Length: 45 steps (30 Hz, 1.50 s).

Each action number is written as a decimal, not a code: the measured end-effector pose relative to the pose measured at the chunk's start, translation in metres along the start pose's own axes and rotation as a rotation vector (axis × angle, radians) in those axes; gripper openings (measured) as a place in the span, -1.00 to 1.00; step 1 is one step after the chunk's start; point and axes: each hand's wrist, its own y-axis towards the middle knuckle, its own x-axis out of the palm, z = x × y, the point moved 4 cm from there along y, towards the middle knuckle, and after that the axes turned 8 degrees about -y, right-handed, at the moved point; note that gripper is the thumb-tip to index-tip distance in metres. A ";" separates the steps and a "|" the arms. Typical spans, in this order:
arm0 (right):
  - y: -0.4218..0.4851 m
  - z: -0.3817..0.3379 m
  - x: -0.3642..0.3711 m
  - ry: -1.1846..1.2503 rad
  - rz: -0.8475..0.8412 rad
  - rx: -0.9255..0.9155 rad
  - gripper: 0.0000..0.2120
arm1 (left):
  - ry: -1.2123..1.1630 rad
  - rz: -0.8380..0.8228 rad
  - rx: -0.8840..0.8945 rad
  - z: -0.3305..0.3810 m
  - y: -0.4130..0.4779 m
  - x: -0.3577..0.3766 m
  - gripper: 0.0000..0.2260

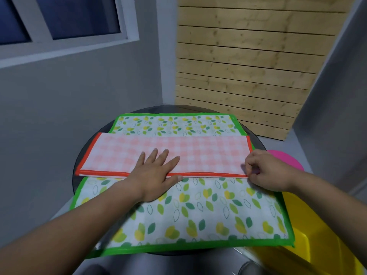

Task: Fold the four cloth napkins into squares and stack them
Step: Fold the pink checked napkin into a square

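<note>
Two napkins show on the round dark surface (84, 149), which stands in a room corner: a window (59, 16) far left, a grey wall (59, 96) below it, a wooden slat panel (248, 66) far right. The leaf napkin (198, 211), green-edged, lies spread flat and covers most of the surface. Across its middle lies the checked napkin (208, 153), orange-edged and folded into a long strip. The left grip (153, 173) is released, its fingers straight and pressing flat on the strip's near edge. The right grip (264, 169) pinches the strip's near right corner. Just right of the surface sit a pink round thing (286, 159) and, nearer, a yellow box (317, 235).
</note>
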 end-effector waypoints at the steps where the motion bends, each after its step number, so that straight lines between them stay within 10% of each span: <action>1: 0.000 -0.003 -0.001 -0.050 -0.032 0.019 -0.90 | -0.002 -0.005 -0.001 0.001 0.000 0.000 -0.36; 8: 0.031 -0.072 -0.012 -0.077 0.063 -0.085 -0.46 | 0.053 0.008 0.013 0.003 0.000 -0.001 -0.39; 22: 0.120 -0.140 0.055 -0.189 0.057 -0.200 -0.44 | -0.148 0.009 -0.074 -0.005 -0.002 0.005 -0.16; 29: 0.122 -0.137 0.059 -0.193 0.076 -0.209 -0.44 | -0.121 0.211 -0.092 -0.024 0.033 -0.032 -0.47; 35: 0.123 -0.137 0.060 -0.205 0.086 -0.201 -0.45 | -0.141 0.072 0.092 -0.025 0.062 -0.018 -0.45; 45: 0.122 -0.136 0.059 -0.210 0.072 -0.204 -0.45 | -0.180 0.161 -0.341 -0.102 0.032 -0.015 -0.28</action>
